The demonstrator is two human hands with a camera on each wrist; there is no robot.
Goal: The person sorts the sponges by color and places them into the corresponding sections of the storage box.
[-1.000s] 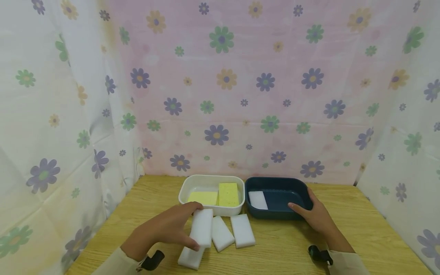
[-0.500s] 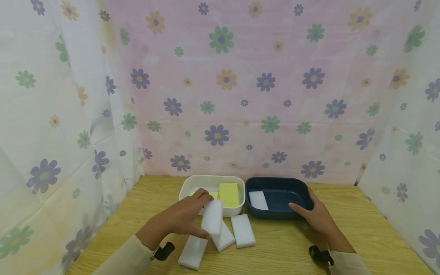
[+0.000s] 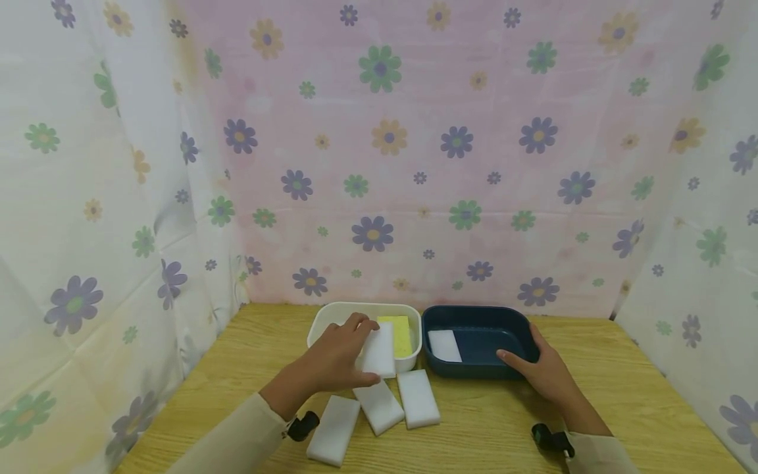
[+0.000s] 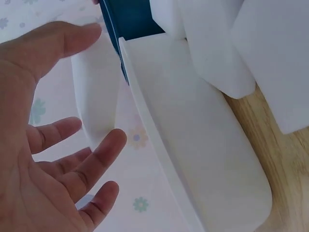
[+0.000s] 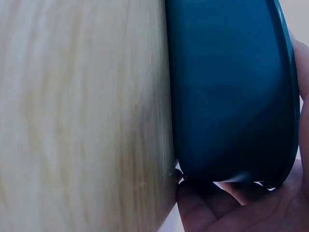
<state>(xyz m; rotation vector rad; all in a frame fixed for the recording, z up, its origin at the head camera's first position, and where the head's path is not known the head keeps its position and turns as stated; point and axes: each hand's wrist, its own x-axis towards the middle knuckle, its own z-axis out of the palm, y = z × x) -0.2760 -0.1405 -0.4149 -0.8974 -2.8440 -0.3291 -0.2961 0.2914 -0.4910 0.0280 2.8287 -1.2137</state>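
Observation:
My left hand (image 3: 334,359) pinches a white sponge (image 3: 379,350) by its ends, between thumb and fingertips, over the front of the white tub (image 3: 316,332). The same sponge (image 4: 96,87) shows above the tub's rim in the left wrist view. A yellow sponge (image 3: 403,334) stands inside the tub; the left hand and held sponge hide the other part of it. My right hand (image 3: 547,368) grips the right end of the dark blue tub (image 3: 491,372), thumb over the front rim; the right wrist view shows its fingers around the tub (image 5: 231,92). One white sponge (image 3: 444,345) lies inside it, at the left.
On the wooden table (image 3: 474,428) before the tubs lie three white sponges: a left one (image 3: 333,431), a slanted middle one (image 3: 380,405) and a right one (image 3: 418,398). The tubs stand side by side near the flowered cloth (image 3: 379,197) at the back.
My left hand has carried the white sponge rightward and away from me, from above the left table sponge to the white tub. My right hand stays on the blue tub.

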